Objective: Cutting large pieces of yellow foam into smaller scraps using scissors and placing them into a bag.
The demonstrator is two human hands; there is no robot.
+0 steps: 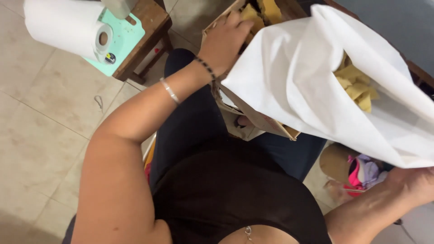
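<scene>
My left hand (226, 38) reaches into a brown cardboard box (257, 119) that rests on my lap, its fingers on yellow crinkled pieces (253, 13) inside. A beaded band and a thin silver bangle circle that wrist. My right hand (413, 183) grips the lower edge of a large white bag (294, 77), holding it tilted with its mouth toward me. More of the yellow crinkled pieces (357, 86) show inside the bag's opening. The fingers of the right hand are partly hidden under the bag.
A roll of white paper towel (68, 27) lies on a mint-green board (124, 40) on a small wooden table (151, 22) at the upper left. A tiled floor (40, 126) lies to the left. Pink and lilac cloth items (364, 174) sit by a tan basket at the lower right.
</scene>
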